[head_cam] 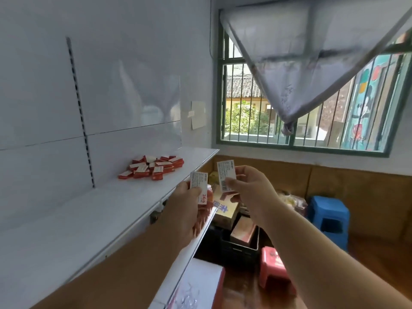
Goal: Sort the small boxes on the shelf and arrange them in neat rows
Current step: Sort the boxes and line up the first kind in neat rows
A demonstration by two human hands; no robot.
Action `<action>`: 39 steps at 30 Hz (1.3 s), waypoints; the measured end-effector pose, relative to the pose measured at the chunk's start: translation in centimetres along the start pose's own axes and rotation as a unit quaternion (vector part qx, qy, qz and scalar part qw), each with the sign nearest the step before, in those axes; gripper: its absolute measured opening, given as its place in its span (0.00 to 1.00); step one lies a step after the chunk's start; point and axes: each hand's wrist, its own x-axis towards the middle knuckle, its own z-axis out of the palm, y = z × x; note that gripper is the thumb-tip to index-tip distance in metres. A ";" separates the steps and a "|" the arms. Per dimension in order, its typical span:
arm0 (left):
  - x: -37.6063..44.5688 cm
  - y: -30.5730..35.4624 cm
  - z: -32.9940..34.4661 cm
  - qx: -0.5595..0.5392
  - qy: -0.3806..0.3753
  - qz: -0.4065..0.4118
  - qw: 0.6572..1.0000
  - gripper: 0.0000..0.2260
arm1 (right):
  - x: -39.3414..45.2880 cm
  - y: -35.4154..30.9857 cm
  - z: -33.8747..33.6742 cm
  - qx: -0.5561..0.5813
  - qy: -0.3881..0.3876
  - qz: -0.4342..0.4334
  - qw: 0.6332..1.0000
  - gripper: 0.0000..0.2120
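Left hand (pixel 186 202) pinches a white box (pixel 199 186) at the shelf (pixel 93 210) front edge. Right hand (pixel 249 186) holds a second box (pixel 226 175) just beside it, off the shelf. Loose red pile (pixel 152 167) further back. Blue stool (pixel 327 219), pink stool (pixel 275 268) on the floor.

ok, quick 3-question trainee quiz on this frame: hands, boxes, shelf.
1. True or false: the small red-and-white boxes on the white shelf stand in neat rows.
2. What does each hand hold?
3. Which stool is nearer the camera: A blue plastic stool, B red plastic stool?

Key: 1 false, a loose heap. 2 left hand and right hand: one small white box each. 3 B.
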 end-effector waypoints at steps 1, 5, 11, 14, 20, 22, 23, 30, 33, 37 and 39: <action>2.2 0.3 1.1 0.006 0.009 0.000 1.000 0.13 | 2.7 0.3 -0.8 -0.001 -0.011 -0.001 1.000 0.07; 11.4 0.7 4.1 0.026 0.031 0.002 0.999 0.10 | 12.7 2.6 -2.0 0.011 -0.038 0.007 0.999 0.07; 26.2 -1.5 6.2 0.071 0.046 0.030 0.996 0.06 | 27.4 8.6 -0.7 0.047 -0.065 0.035 0.996 0.09; 33.5 -1.6 7.1 0.075 0.053 0.027 0.995 0.08 | 34.4 9.6 0.0 0.041 -0.078 0.043 0.995 0.09; 44.8 0.1 10.3 0.050 0.065 0.014 0.997 0.09 | 47.0 10.7 -0.6 0.014 -0.118 0.030 0.992 0.07; 47.6 -0.2 10.9 0.051 0.079 0.016 0.995 0.08 | 51.0 12.2 -0.4 0.012 -0.131 0.019 0.991 0.08; 48.8 -0.5 11.1 0.052 0.091 0.016 0.994 0.07 | 52.9 13.0 -0.2 0.015 -0.143 0.014 0.989 0.08; 54.7 -2.8 11.1 -0.051 0.257 0.009 0.965 0.13 | 64.3 18.1 5.1 0.036 -0.323 -0.007 0.946 0.05; 55.2 -2.6 10.4 -0.069 0.349 0.002 0.935 0.14 | 66.5 18.4 8.0 0.039 -0.406 -0.008 0.913 0.08; 55.0 -2.4 9.1 -0.005 0.450 -0.012 0.893 0.12 | 67.5 17.8 11.7 0.028 -0.479 -0.022 0.877 0.09; 55.1 -2.2 8.1 0.098 0.476 -0.030 0.873 0.11 | 68.0 17.9 13.8 0.011 -0.496 -0.034 0.868 0.09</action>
